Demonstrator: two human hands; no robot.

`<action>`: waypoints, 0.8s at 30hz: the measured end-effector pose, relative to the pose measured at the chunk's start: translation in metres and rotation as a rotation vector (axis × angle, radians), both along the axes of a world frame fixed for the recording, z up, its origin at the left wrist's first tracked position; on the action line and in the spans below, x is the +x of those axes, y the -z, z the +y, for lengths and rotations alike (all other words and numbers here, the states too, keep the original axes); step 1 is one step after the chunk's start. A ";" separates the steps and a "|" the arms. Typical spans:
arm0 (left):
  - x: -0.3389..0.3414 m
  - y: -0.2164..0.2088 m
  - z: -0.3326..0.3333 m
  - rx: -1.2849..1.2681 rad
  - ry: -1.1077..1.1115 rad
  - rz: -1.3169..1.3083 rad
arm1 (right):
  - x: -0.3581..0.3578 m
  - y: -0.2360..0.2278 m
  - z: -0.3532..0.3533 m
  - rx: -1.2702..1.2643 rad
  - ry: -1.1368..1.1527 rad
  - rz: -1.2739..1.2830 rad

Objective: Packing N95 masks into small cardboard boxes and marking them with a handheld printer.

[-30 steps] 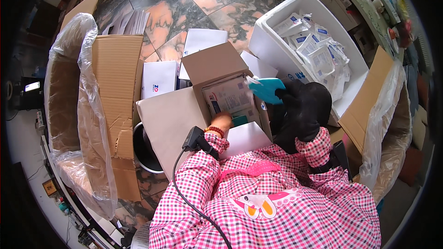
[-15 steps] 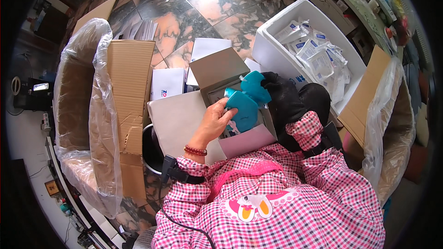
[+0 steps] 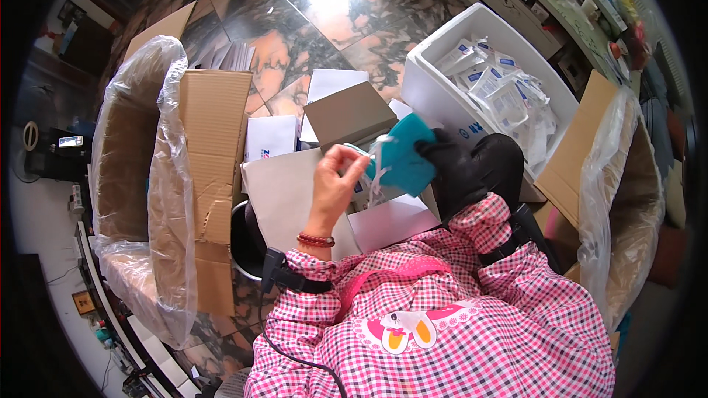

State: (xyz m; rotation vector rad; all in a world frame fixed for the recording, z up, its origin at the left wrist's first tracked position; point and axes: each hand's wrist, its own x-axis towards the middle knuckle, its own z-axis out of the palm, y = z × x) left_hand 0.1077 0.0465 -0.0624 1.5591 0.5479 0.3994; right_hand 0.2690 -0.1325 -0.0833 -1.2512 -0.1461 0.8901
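A teal folded face mask (image 3: 407, 153) with thin white ear loops (image 3: 377, 173) is held up over an open carton. My right hand (image 3: 451, 161), in a black glove, grips the mask by its right edge. Bare and wearing a dark red bead bracelet, my left hand (image 3: 335, 180) is closed in a pinch at the white loops on the mask's left side. Below lies the open carton (image 3: 350, 114) with its flaps folded out, close against my checked smock. The mask and my hands hide most of what is inside it.
A white foam box (image 3: 442, 92) full of small white packets (image 3: 509, 88) stands at the far right. Plastic-lined cardboard boxes stand on the left (image 3: 210, 177) and right (image 3: 627, 199). White cartons (image 3: 269, 136) lie beyond the open one. A dark bin (image 3: 247, 239) is beside it.
The teal mask, spread in two lobes before, now shows as one flat panel. My left hand has let go of the teal panel and moved slightly left to its white loops.
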 end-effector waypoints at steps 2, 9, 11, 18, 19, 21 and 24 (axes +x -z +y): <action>-0.011 -0.018 0.011 -0.247 -0.070 -0.129 | 0.010 0.000 0.002 0.065 0.066 0.070; -0.035 -0.043 0.030 -0.500 -0.220 -0.355 | 0.026 0.011 0.002 -0.214 0.212 -0.133; -0.042 -0.057 0.033 -0.466 -0.151 -0.391 | 0.027 0.021 0.002 -0.273 0.172 -0.232; -0.029 -0.080 0.012 -0.608 0.040 -0.621 | 0.003 0.042 0.014 -0.258 -0.074 -0.340; -0.024 -0.075 0.005 -0.698 0.042 -0.660 | -0.008 0.028 0.020 -0.172 -0.106 -0.257; -0.018 -0.065 -0.014 -0.949 -0.120 -0.647 | -0.038 -0.004 0.028 -0.038 -0.130 -0.106; -0.015 -0.029 -0.023 -1.125 -0.259 -0.586 | -0.052 -0.011 0.026 -0.075 -0.269 -0.155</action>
